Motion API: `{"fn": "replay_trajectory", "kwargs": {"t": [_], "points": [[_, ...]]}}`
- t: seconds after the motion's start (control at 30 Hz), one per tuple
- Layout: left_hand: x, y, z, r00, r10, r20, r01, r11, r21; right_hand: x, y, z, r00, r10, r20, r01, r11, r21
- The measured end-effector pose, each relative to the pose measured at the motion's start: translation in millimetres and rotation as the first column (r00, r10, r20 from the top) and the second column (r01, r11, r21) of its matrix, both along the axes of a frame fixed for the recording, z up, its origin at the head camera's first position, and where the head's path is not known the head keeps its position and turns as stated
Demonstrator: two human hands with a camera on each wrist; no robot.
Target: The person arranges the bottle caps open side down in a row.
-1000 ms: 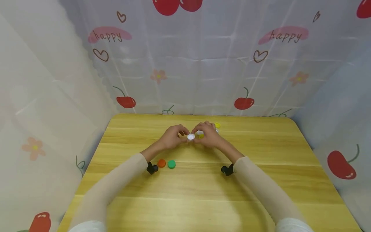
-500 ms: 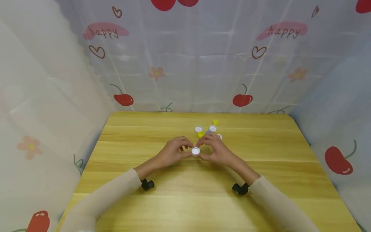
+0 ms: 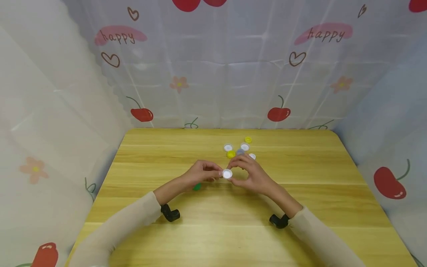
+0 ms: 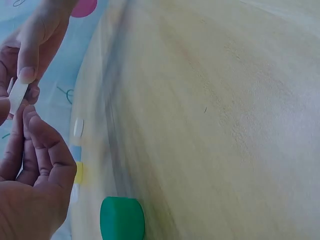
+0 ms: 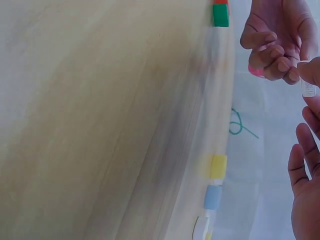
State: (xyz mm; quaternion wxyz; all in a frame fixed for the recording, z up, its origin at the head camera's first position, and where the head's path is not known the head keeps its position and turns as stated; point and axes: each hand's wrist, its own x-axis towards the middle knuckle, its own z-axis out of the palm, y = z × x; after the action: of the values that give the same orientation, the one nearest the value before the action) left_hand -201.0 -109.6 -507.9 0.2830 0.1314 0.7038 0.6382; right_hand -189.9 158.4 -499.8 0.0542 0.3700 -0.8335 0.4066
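Over the middle of the table, both hands meet at a white bottle cap (image 3: 227, 174), its hollow side facing up. My right hand (image 3: 255, 176) pinches it between thumb and forefinger, which curve round its right side. Thumb and forefinger of my left hand (image 3: 200, 173) pinch its left edge. In the right wrist view the white cap (image 5: 308, 86) shows edge-on, with fine ridges on its side. A green cap (image 3: 197, 187) lies behind my left wrist, partly hidden. Several white caps (image 3: 245, 147) and two yellow caps (image 3: 231, 154) lie beyond my right hand.
Among the far caps lies a bluish cap (image 3: 240, 152), partly behind my right fingers. An orange-red cap (image 5: 220, 1) shows at the top of the right wrist view, beside the green one. A printed curtain (image 3: 220, 92) stands along the wooden table's (image 3: 213, 237) back edge.
Both hands have come nearer with the white cap, away from the far caps. The left fingers have shifted on its edge. The orange cap is now hidden from the head view, the green one partly.
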Motion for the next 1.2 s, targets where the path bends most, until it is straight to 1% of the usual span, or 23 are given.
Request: {"fn": "replay_trajectory", "kwargs": {"t": [0.07, 0.17, 0.27, 0.37, 0.43, 0.5, 0.53, 0.6, 0.67, 0.7, 0.73, 0.8, 0.83, 0.93, 1.03, 1.07, 1.13, 1.2], "points": [[-0.3, 0.6, -0.6, 1.000, -0.014, 0.004, 0.014, 1.000, -0.003, 0.8, -0.2, 1.0, 1.000, 0.012, -0.014, -0.012, 1.000, 0.009], [-0.2, 1.4, -2.0, 0.999, -0.026, -0.021, 0.026, 1.000, -0.018, 0.9, -0.7, 0.5, 1.000, 0.021, -0.019, -0.020, 1.000, 0.023], [0.2, 1.4, -3.2, 0.999, -0.026, -0.046, 0.024, 0.999, -0.028, 0.5, -1.1, -1.7, 0.999, 0.025, -0.031, -0.024, 0.999, 0.024], [1.1, 1.2, -3.1, 0.997, -0.012, -0.082, 0.009, 0.999, -0.039, -0.4, -2.1, -4.6, 0.998, 0.028, -0.050, -0.027, 0.999, 0.017], [1.8, 0.6, -2.0, 0.990, -0.001, -0.139, -0.007, 0.998, -0.060, -0.3, -3.2, -6.0, 0.999, 0.021, -0.049, -0.020, 1.000, 0.015], [2.4, -0.7, -0.4, 0.974, 0.005, -0.226, -0.028, 0.995, -0.099, 0.4, -4.8, -7.1, 1.000, 0.002, -0.014, -0.002, 1.000, 0.010], [2.5, -1.6, 0.4, 0.962, 0.007, -0.272, -0.040, 0.992, -0.116, 0.7, -5.6, -7.8, 1.000, -0.011, 0.017, 0.011, 1.000, 0.007], [3.0, -3.8, 2.3, 0.930, 0.010, -0.368, -0.069, 0.987, -0.148, 1.2, -7.6, -9.2, 0.993, -0.034, 0.112, 0.035, 0.999, -0.003], [3.6, -5.7, 4.1, 0.893, 0.009, -0.449, -0.093, 0.982, -0.165, 1.3, -9.6, -10.5, 0.971, -0.053, 0.232, 0.058, 0.998, -0.016], [4.0, -6.3, 5.0, 0.875, 0.007, -0.484, -0.099, 0.981, -0.165, 1.1, -10.4, -11.3, 0.954, -0.055, 0.293, 0.065, 0.998, -0.027], [4.2, -6.5, 5.4, 0.852, 0.003, -0.523, -0.105, 0.981, -0.166, 0.6, -11.1, -12.0, 0.935, -0.045, 0.352, 0.065, 0.997, -0.044], [5.2, -5.8, 6.9, 0.802, -0.011, -0.597, -0.109, 0.980, -0.165, -0.4, -11.8, -13.0, 0.891, -0.011, 0.453, 0.057, 0.995, -0.087], [5.7, -5.0, 7.4, 0.773, -0.023, -0.634, -0.107, 0.980, -0.167, -0.9, -11.9, -13.3, 0.871, 0.011, 0.491, 0.051, 0.992, -0.112], [8.1, -1.9, 9.3, 0.678, -0.053, -0.733, -0.103, 0.981, -0.166, -1.3, -11.5, -12.5, 0.818, 0.087, 0.569, 0.027, 0.982, -0.190], [10.9, 0.8, 11.7, 0.590, -0.072, -0.804, -0.108, 0.980, -0.167, -0.5, -10.5, -9.5, 0.775, 0.131, 0.619, 0.020, 0.973, -0.231], [11.6, 1.5, 12.1, 0.567, -0.074, -0.820, -0.111, 0.980, -0.165, -0.3, -10.1, -8.6, 0.762, 0.140, 0.632, 0.019, 0.971, -0.238], [12.4, 2.6, 12.0, 0.529, -0.078, -0.845, -0.116, 0.980, -0.163, -0.3, -9.3, -7.2, 0.736, 0.155, 0.659, 0.020, 0.968, -0.250], [12.5, 3.7, 11.1, 0.505, -0.081, -0.859, -0.117, 0.980, -0.160, -0.7, -8.6, -7.4, 0.720, 0.168, 0.673, 0.014, 0.967, -0.256]]}}
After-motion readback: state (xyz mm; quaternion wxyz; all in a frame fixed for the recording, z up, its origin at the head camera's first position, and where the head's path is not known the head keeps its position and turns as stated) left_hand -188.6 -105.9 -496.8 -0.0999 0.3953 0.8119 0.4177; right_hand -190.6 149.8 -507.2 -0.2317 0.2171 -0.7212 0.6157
